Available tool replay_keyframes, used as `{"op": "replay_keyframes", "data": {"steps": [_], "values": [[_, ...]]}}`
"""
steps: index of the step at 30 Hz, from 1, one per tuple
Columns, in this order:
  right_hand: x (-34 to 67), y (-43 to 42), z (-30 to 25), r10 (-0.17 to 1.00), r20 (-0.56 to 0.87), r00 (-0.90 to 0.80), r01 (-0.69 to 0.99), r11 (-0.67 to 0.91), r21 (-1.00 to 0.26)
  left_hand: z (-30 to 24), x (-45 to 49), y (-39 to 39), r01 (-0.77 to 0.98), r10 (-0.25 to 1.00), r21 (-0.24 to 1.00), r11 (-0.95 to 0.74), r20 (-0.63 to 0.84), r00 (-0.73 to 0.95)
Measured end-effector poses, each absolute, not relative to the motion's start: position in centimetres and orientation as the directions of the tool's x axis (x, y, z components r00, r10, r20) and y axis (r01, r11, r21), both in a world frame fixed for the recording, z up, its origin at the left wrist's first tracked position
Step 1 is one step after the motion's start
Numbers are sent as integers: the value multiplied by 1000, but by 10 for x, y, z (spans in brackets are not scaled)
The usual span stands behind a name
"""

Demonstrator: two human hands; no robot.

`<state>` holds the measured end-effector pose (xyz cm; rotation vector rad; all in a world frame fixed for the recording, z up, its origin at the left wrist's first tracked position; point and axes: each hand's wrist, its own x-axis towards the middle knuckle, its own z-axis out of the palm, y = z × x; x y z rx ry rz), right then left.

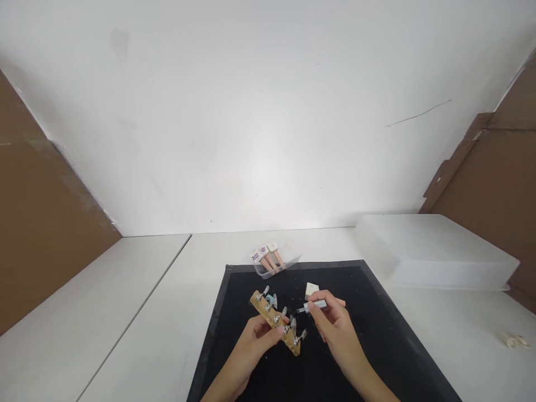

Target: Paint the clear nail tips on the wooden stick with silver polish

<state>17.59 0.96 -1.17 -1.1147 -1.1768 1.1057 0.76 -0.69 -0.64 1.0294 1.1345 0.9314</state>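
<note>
My left hand (262, 338) is closed around a light wooden strip (272, 319) and tilts it above the black mat. Along the strip stand several round metal posts, with clear, nail-shaped pieces (293, 324) sticking out from them. In my right hand (335, 321), thumb and fingers pinch a small brush (315, 305) with a silver handle. Its dark tip points left, close to the clear pieces; I cannot tell whether it touches one. Behind my right fingers lies a white block-like end (311, 289), partly hidden. A small light-blue thing (270, 300) shows behind the strip.
The black mat (234, 357) lies on a white table. At its back edge, a clear tray (264, 274) holds several pink-handled pieces with white ends. A large white box (444, 262) stands at right, with small beige rings (513, 340) nearer. Brown boards flank the white wall.
</note>
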Motion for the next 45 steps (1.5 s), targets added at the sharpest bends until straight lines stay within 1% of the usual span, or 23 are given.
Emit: {"op": "replay_keyframes", "data": {"steps": [3,9,13,20,23,31,36,41,45], "values": [[177,9,-14,989,138,61,-78,142,-987,-8,7,-7,-50,951,961,271,-260,168],[175,2,-15,981,190,-44,-156,181,-971,-11,8,-6,-57,954,960,274,-264,142],[174,2,-12,975,212,-72,-118,202,-972,-9,9,-7,-78,960,963,257,-245,135],[174,3,-18,964,254,-82,-42,252,-967,-14,9,-6,-109,958,963,246,-224,177],[173,4,-19,966,250,-64,-37,248,-968,-17,8,-4,-115,954,962,249,-223,202],[172,6,-15,961,267,74,1,267,-964,-22,8,-2,-130,956,964,234,-204,209],[173,6,-13,968,226,109,-35,231,-972,-28,5,1,-110,953,969,223,-193,232],[175,5,-15,975,209,81,-114,217,-970,-28,4,2,-93,954,969,230,-206,217],[174,3,-14,970,236,49,-80,239,-968,-21,6,0,-47,951,962,268,-257,172]]}}
